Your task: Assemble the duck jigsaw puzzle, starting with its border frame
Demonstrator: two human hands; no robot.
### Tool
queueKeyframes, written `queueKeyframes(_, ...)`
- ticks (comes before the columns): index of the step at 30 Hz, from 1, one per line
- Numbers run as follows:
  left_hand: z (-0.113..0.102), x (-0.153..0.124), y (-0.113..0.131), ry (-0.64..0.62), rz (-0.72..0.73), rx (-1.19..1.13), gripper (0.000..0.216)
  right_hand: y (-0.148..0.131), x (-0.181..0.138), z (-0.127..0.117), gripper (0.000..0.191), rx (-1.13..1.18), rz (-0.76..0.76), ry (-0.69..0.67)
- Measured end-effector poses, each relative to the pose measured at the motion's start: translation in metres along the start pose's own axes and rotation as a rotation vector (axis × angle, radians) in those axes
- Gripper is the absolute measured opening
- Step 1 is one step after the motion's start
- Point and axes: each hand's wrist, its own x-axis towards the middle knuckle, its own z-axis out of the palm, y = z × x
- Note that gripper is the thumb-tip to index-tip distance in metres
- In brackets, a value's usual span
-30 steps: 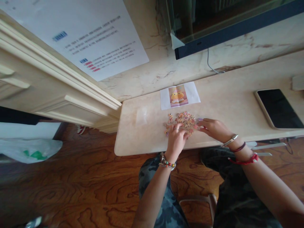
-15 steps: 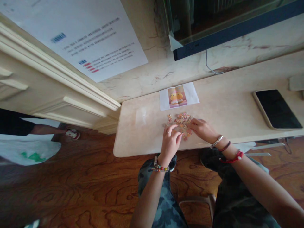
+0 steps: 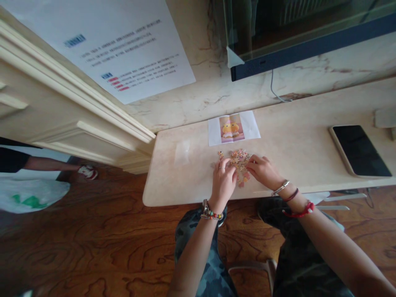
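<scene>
A heap of small jigsaw puzzle pieces [image 3: 240, 159], pink, orange and pale, lies on the light tabletop [image 3: 167, 181]. My left hand [image 3: 223, 181] is at the heap's left side, its fingers curled and closed, with a ring on one finger. Whatever its fingertips hold is too small to make out. At the heap's right edge, my right hand [image 3: 266, 172] is closed in a pinch; its fingertips hide what is between them. A few loose pieces [image 3: 220, 154] lie just beyond my left fingers. Behind the heap rests a creased paper sheet [image 3: 249, 126] with a printed picture of yellow figures.
A large phone or tablet [image 3: 360, 150] lies on the right. A dark-framed screen [image 3: 278, 53] stands above the table, its cable [image 3: 274, 88] hanging behind. A printed notice [image 3: 139, 53] is on the wall. At far left, another person's leg [image 3: 52, 165] shows beside a plastic bag [image 3: 34, 198].
My left fingers have curled in more over the left of the heap. My right hand stays at its right edge, still pinched. The whole view has shifted slightly.
</scene>
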Motion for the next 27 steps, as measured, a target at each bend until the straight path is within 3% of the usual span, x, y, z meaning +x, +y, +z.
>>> queueKeyframes(4,-0.002,0.015,-0.009,0.026,0.002,-0.011,0.014,-0.001,0.003,-0.003,0.02,-0.014,-0.018,-0.033)
queueKeyframes(11,-0.018,0.039,-0.05,0.13,-0.03,-0.063,0.012,-0.003,0.012,-0.011,0.013,-0.116,-0.047,-0.08)
queueKeyframes(17,-0.01,0.035,-0.07,0.161,-0.082,-0.153,0.012,-0.005,0.023,-0.008,0.007,-0.088,-0.124,-0.055)
queueKeyframes(21,-0.005,0.03,-0.079,0.193,-0.103,-0.202,0.011,-0.006,0.022,-0.005,0.023,-0.106,-0.182,-0.029)
queueKeyframes(27,-0.003,0.027,-0.073,0.167,-0.056,-0.242,0.01,0.008,0.007,-0.009,0.02,0.161,-0.085,-0.044)
